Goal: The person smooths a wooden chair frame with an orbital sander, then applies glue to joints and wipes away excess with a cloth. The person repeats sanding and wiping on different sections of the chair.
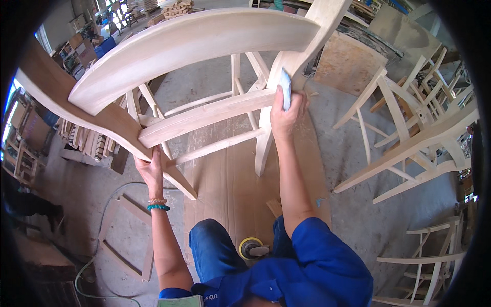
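A bare, pale wooden chair [207,116] stands in front of me, its broad curved back slat [199,43] spanning the top between two uprights. My left hand [150,170] is closed around the lower part of the left upright, just under the end of the lower crosspiece; its fingers are partly behind the wood. On the right upright, where that crosspiece joins, my right hand [286,116] presses a folded piece of pale blue sandpaper [286,88] with the thumb along it. The other fingers curl round the upright's right side.
Cardboard [230,189] covers the floor beneath the chair. A round sander with a yellow-edged pad [250,247] lies between my knees. Unfinished chairs [404,128] stand at the right. A wooden frame [117,250] and a hose [82,273] lie at left, near stacked wood strips [89,138].
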Tool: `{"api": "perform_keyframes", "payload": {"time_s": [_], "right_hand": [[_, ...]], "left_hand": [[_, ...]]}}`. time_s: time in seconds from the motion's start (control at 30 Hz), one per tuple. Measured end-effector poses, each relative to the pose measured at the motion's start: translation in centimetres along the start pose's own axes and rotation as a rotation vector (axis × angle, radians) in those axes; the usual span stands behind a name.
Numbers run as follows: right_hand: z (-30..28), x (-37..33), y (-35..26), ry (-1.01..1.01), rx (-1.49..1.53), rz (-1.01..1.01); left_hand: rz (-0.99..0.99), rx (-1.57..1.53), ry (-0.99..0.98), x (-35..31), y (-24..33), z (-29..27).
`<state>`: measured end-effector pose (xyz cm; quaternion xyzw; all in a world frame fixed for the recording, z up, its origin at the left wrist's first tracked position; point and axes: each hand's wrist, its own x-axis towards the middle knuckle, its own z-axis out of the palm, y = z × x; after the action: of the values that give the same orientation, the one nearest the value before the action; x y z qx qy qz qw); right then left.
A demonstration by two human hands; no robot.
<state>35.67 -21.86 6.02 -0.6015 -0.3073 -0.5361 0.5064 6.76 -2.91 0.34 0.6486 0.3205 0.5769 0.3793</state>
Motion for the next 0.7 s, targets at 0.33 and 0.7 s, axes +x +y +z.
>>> {"api": "perform_keyframes", "payload": {"time_s": [0.33, 0.7], "right_hand": [[0.6, 0.4, -0.1, 0.035, 0.034, -0.015], [0.0, -0.6, -0.9, 0.007, 0.03, 0.146]], "left_hand": [[0.043, 0.061, -0.015, 0.2, -0.7, -0.5], [0.052, 0.055, -0.019, 0.3, -1.4, -0.9]]}}
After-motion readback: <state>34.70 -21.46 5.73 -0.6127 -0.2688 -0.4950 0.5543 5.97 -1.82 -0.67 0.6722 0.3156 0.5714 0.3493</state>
